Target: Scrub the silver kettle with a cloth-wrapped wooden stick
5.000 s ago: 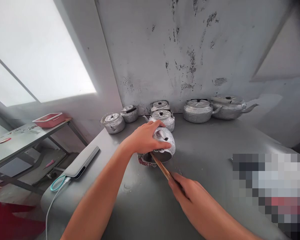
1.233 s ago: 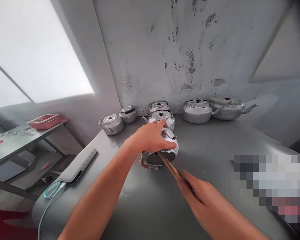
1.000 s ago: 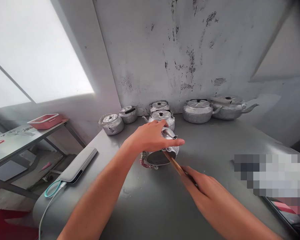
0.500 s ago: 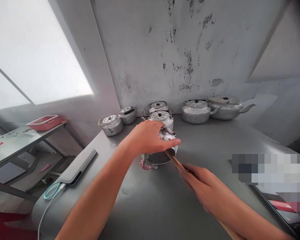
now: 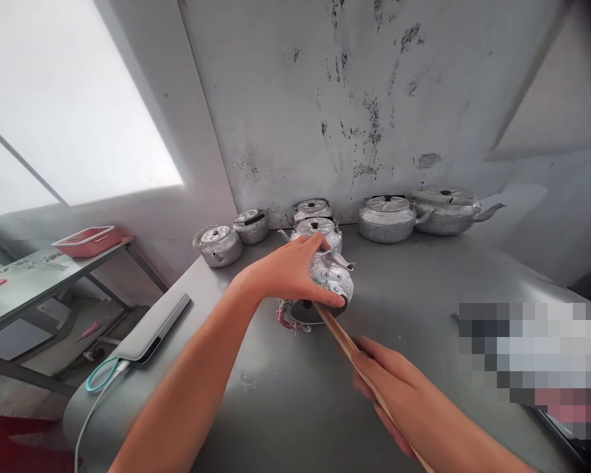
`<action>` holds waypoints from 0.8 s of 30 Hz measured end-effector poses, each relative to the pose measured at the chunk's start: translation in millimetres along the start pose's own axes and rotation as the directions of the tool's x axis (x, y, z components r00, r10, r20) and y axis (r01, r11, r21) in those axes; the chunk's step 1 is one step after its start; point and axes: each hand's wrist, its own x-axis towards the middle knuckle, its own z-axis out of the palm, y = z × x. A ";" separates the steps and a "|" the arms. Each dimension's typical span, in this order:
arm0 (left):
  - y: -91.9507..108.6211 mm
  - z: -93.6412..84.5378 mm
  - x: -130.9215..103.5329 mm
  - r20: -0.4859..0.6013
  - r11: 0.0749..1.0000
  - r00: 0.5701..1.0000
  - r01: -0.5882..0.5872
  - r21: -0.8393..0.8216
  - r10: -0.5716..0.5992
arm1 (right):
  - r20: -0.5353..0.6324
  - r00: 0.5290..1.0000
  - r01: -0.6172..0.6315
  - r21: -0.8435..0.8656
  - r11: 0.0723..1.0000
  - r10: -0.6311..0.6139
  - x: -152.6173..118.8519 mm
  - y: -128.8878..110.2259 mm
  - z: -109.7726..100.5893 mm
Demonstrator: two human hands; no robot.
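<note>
A dented silver kettle (image 5: 342, 281) lies tipped on the grey tabletop, its dark round opening facing me and its spout pointing right. My left hand (image 5: 289, 270) is clamped over the kettle's upper side, the thumb lying along the rim of the opening. A handle wrapped in red and white cord (image 5: 288, 322) rests at the kettle's lower left. In my right hand (image 5: 391, 381) is a wooden stick (image 5: 339, 334), fingers closed around it. The stick's far end reaches into the opening, where its tip is hidden.
Several more silver kettles stand along the wall, among them a wide one (image 5: 387, 220) and a small one (image 5: 217, 246). At the left lie a grey power bank (image 5: 155, 325) and its cable. A pink basket (image 5: 86, 243) sits on a side table. Something blurred out covers the right edge.
The kettle has turned a little under my left hand, and more of its spout and side shows. The stick's entry point has shifted left along the opening.
</note>
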 end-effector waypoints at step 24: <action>-8.5 -1.5 5.1 0.078 0.998 0.996 0.045 -0.038 -0.042 | 0.073 0.992 0.103 0.061 0.993 -0.107 15.0 28.3 7.2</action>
